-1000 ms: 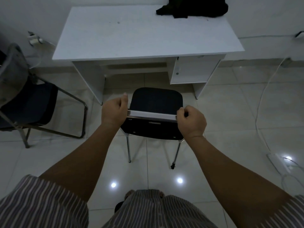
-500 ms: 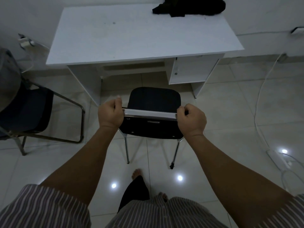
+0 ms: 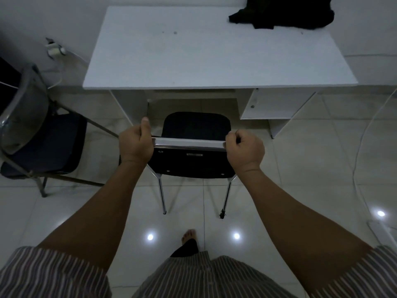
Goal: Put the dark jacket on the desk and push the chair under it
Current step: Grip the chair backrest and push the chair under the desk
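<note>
At centre frame, both hands closed on the chair [image 3: 196, 147]: left hand [image 3: 135, 144] wrapped round the left end of the shiny top rail of the backrest, right hand [image 3: 246, 147] fisted on the right end, each grip tight on metal. Seat pointing up-frame toward the table [image 3: 193, 61], front edge just short of the open knee space between the left panel and the drawer unit on the right. Long axis of the rail running left to right, roughly parallel to the table's near edge, so a straight shove up-frame looks right; neither hand clearly nearer. Dark jacket [image 3: 283, 14] already lying on the table's upper right corner, well apart from the hands; that half of the job appears done. Second chair [image 3: 43, 145] at left of frame, clear of the path. Likely snag: seat drifting right into the drawer unit.
</note>
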